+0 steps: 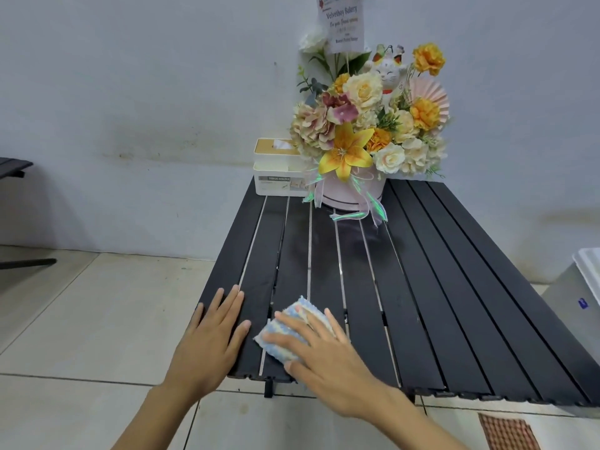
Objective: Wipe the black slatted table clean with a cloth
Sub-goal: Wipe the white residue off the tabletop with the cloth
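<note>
The black slatted table (431, 287) runs from the near edge toward the wall. A folded blue and white cloth (285, 332) lies on its near left slats. My right hand (321, 349) presses flat on the cloth with fingers spread and straight. My left hand (211, 332) rests flat on the leftmost slats beside the cloth, fingers straight, holding nothing. The slats just beyond the cloth look damp and shiny.
A flower arrangement in a pink round box (354, 190) and a white tissue holder (279, 173) stand at the table's far end against the wall. A grey bin with a white lid (581, 293) stands right of the table. A checked mat (509, 431) lies on the tiled floor.
</note>
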### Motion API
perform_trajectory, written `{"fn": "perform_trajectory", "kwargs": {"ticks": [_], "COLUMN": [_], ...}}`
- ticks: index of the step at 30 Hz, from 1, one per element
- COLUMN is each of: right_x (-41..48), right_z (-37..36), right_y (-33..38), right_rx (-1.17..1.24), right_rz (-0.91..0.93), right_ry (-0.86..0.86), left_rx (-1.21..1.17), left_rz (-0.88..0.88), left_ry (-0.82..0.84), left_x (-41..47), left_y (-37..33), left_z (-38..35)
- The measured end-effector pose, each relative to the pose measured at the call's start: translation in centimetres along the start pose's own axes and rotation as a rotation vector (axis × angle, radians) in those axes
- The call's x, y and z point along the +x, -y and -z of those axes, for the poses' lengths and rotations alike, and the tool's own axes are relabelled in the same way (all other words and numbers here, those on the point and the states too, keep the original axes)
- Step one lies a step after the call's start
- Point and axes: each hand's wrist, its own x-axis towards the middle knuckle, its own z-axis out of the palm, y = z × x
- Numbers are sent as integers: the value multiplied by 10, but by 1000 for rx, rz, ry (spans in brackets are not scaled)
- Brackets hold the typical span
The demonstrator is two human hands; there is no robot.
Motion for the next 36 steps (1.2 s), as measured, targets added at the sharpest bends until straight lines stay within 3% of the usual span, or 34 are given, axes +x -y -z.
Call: {"fn": "perform_trajectory", "kwargs": {"ticks": [4,13,22,25,27,33,36], "right_x": [31,132,21,22,42,150,167], "right_z": [10,16,-21,-8,1,19,11], "right_y": [-26,-52,25,15,2,-51,-49], "right_rx": [-20,-56,-61,37,-6,-3,-30], "right_rz": [10,-322,-25,3,12,-323,-383], "right_ry": [8,-127,-177,-18,-33,-136,-138], "left_rx": [17,118,142,142,149,142,159], "left_rz": [47,64,42,46,49,86,81], "left_ry": [-138,-187,-185,-187,-202,-223,-224], "left_x": [-1,-1,-1,-1,-1,-2,-1], "left_y": [-2,2,2,2,2,-1,0], "left_z": [-11,-13,-10,-10,-10,-10,-10]}}
